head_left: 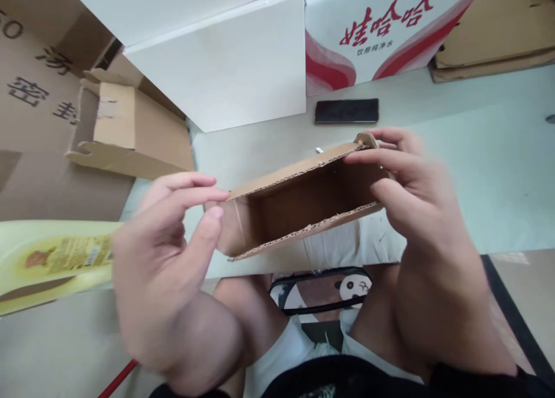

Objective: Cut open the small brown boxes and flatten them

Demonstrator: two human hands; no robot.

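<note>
Above the table's front edge I hold a narrow brown cardboard box (297, 168) with its long mouth facing me. Its inside is dark and nothing shows in it; the rims are raw corrugated edges. My left hand (169, 242) is closed at the box's left end, thumb and fingertips against the end wall. At the right end, my right hand (416, 190) grips the wall and a small folded flap (366, 139), its fingers over the upper rim and the thumb at the opening. Part of that end is hidden by the fingers.
A black phone (347, 111) lies behind the box. Farther back stand a white panel (225, 68) and a white-and-red carton (390, 45). An open cardboard box (143, 126) is at left, flattened cardboard (498, 28) at back right. A yellow package (56, 259) is beside my left hand.
</note>
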